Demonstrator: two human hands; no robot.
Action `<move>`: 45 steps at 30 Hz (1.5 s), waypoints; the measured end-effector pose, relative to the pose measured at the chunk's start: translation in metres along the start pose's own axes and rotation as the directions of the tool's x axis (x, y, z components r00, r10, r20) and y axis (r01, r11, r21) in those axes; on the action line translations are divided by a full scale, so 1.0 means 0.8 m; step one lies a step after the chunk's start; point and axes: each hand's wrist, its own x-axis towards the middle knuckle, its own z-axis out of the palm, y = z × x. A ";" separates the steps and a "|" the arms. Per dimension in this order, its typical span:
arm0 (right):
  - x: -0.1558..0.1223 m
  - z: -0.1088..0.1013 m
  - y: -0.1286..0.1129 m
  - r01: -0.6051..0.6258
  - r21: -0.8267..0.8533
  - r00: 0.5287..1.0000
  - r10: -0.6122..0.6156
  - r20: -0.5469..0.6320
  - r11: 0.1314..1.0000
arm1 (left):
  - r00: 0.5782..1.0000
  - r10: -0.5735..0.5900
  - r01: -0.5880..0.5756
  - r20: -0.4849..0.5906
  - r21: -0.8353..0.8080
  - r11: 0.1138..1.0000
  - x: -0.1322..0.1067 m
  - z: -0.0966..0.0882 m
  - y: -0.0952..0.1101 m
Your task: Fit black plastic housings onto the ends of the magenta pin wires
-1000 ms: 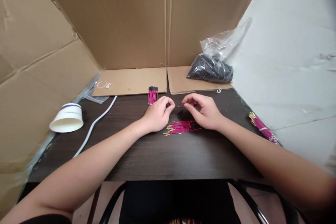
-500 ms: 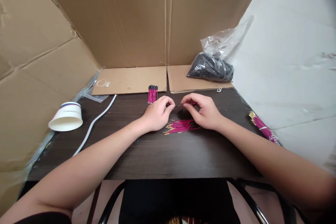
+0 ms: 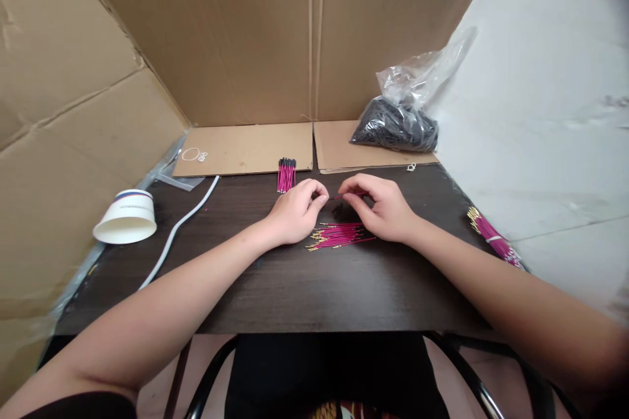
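Observation:
My right hand [image 3: 376, 207] pinches a short magenta wire [image 3: 362, 194], whose end points left toward my other hand. My left hand [image 3: 299, 211] is closed in a pinch at that end; what its fingertips hold is hidden. Below both hands lies a loose pile of magenta wires [image 3: 339, 236] with gold-coloured metal ends. A few small black pieces [image 3: 338, 211] rest on the table between the hands. Behind my left hand, a group of magenta wires with black sleeves [image 3: 286, 175] lies side by side.
A clear bag of black pieces [image 3: 397, 124] sits on cardboard [image 3: 339, 158] at the back right. A tied wire bundle [image 3: 494, 236] lies at the right edge. On the left are a paper cup [image 3: 126, 217] on its side and a white cable [image 3: 177, 229]. Cardboard walls [image 3: 236, 33] enclose the table.
Both hands hold nearly the same pose, pinched close together over the pile. The whole view has shifted very slightly; nothing on the table has visibly moved.

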 end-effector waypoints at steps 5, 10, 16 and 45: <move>-0.001 0.001 0.001 -0.018 0.011 1.000 0.018 -0.005 1.000 | 1.000 0.009 -0.009 -0.007 0.001 1.000 0.000 0.000 0.000; -0.002 -0.001 0.007 -0.033 -0.031 0.999 0.034 0.013 0.999 | 1.000 0.012 -0.012 -0.026 0.005 1.000 0.000 0.000 0.000; 0.000 -0.004 0.008 0.012 -0.088 0.996 -0.004 0.086 0.996 | 1.000 -0.008 0.008 -0.009 0.037 0.999 0.000 0.001 -0.001; 0.001 0.011 -0.009 -0.393 0.540 0.916 0.370 0.156 0.744 | 0.989 0.137 -0.126 0.058 -0.160 0.979 -0.004 0.005 -0.003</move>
